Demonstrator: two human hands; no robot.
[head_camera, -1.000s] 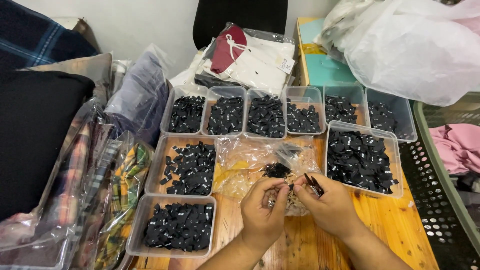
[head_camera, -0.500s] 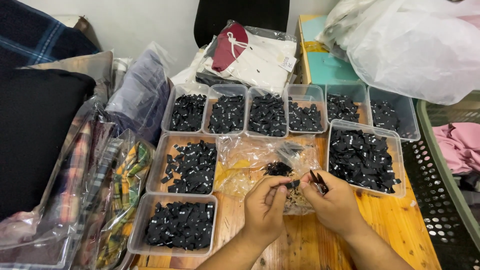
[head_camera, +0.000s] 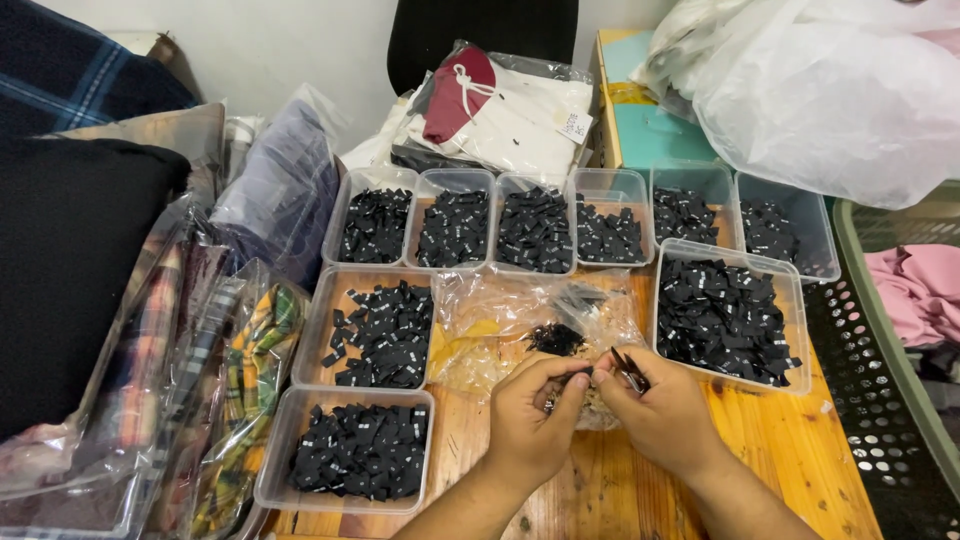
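Note:
My left hand (head_camera: 530, 420) and my right hand (head_camera: 665, 415) meet over the wooden table (head_camera: 780, 450), fingertips pinched together on small black fabric labels (head_camera: 625, 372). The right hand grips a thin stack of them; the left pinches one at its end. Just beyond the hands lies a crumpled clear plastic bag (head_camera: 500, 320) with a small heap of black labels (head_camera: 556, 340) on it. Clear plastic trays of black labels surround the hands: one at front left (head_camera: 350, 455), one above it (head_camera: 375, 330), a large one on the right (head_camera: 725, 318).
A back row of several clear trays (head_camera: 530, 225) holds more black labels. Bagged plaid garments (head_camera: 220, 400) pile up on the left. Folded white and maroon clothing (head_camera: 500, 110) lies behind. A big white plastic bag (head_camera: 830, 90) and a green perforated basket (head_camera: 890, 380) stand right.
Both hands have stayed over the same spot; the fingers have drawn closer together around the small black labels.

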